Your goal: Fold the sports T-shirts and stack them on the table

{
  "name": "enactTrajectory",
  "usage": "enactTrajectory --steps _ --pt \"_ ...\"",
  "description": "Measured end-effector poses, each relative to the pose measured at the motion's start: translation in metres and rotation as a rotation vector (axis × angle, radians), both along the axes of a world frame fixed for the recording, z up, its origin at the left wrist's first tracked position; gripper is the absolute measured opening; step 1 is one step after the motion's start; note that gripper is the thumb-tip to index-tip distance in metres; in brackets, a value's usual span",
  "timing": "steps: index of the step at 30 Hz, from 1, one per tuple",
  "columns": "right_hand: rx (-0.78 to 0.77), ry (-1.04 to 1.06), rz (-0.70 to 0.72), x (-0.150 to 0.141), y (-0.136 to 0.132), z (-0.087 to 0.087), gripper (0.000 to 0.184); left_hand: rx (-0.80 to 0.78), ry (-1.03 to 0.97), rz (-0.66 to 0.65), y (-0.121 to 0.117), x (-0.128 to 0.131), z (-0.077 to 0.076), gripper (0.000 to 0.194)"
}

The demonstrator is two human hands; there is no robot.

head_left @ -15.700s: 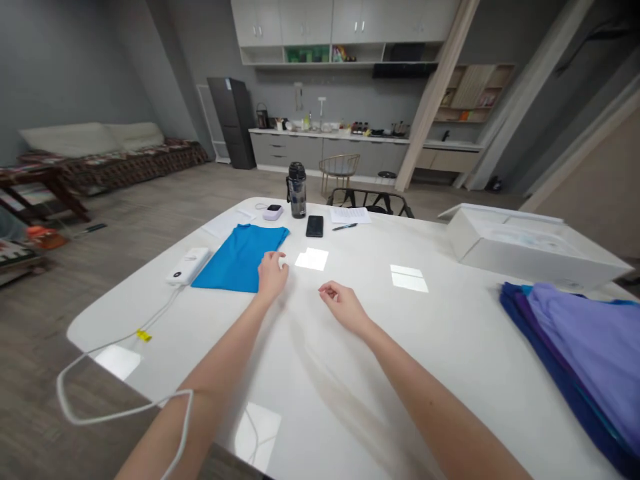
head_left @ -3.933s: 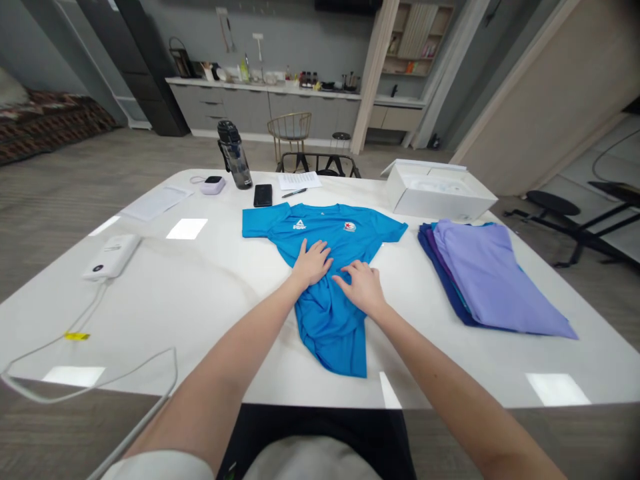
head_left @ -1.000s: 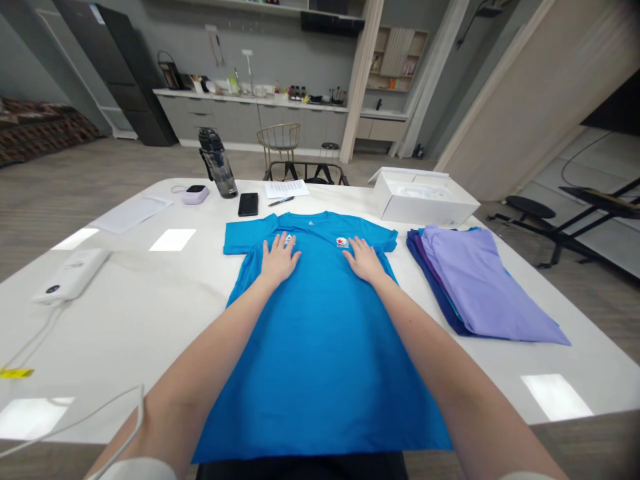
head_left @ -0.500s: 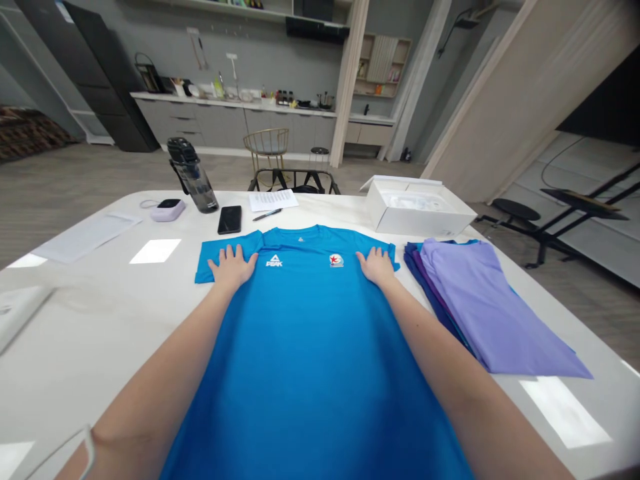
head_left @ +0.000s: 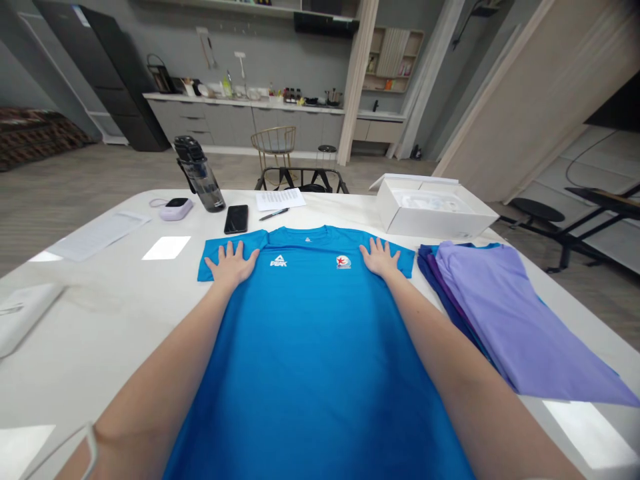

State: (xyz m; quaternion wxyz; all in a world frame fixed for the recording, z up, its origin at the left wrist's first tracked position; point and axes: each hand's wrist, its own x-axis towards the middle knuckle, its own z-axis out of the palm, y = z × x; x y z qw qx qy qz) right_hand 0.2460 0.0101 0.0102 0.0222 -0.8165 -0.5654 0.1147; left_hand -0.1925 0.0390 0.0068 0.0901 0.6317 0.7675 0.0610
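A blue T-shirt (head_left: 320, 333) lies spread front side up, its collar toward the far side of the table and its lower part running out of view below. White lettering and a round red-and-white badge mark its chest. My left hand (head_left: 231, 265) rests flat with fingers spread where the left sleeve meets the body. On the opposite shoulder, my right hand (head_left: 381, 258) lies flat too, fingers apart, beside the right sleeve. To the right sits a stack of folded garments (head_left: 520, 313), light purple on top with darker blue and purple ones beneath.
Beyond the shirt on the white table (head_left: 120, 300) are a phone (head_left: 236, 219), a pen (head_left: 273, 215), printed paper (head_left: 280, 199), a water bottle (head_left: 203, 177) and a small lilac device (head_left: 176, 209). An open white box (head_left: 435, 210) stands at the back right. A chair (head_left: 300, 180) is behind the table.
The right sleeve now lies spread further out to the right, and my right hand has shifted slightly, fingers more spread. My left hand stays in place. The view has turned a little left.
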Motion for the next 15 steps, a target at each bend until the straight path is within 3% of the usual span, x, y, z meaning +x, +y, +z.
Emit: enactTrajectory --steps 3,6,9,11,13,15 --pt "-0.027 0.002 0.016 0.006 0.008 0.004 0.084 0.007 -0.020 0.042 0.008 -0.004 0.001 0.087" --pt "-0.044 0.019 0.017 0.007 0.013 0.009 0.084 0.109 -0.006 0.088 0.012 0.014 0.005 0.079" --pt "-0.023 0.020 -0.041 -0.005 0.015 0.013 0.083 0.329 0.058 -0.117 0.006 0.050 0.007 0.065" --pt "0.068 -0.034 -0.030 -0.022 0.015 0.017 0.079 0.373 0.071 -0.278 0.002 0.072 0.005 0.061" --pt "0.197 -0.077 0.136 -0.046 0.016 0.022 0.071 0.345 0.052 -0.322 -0.001 0.085 0.002 0.062" --pt "0.235 -0.016 0.423 -0.074 0.021 0.026 0.064 0.319 0.021 -0.301 -0.001 0.088 -0.001 0.068"
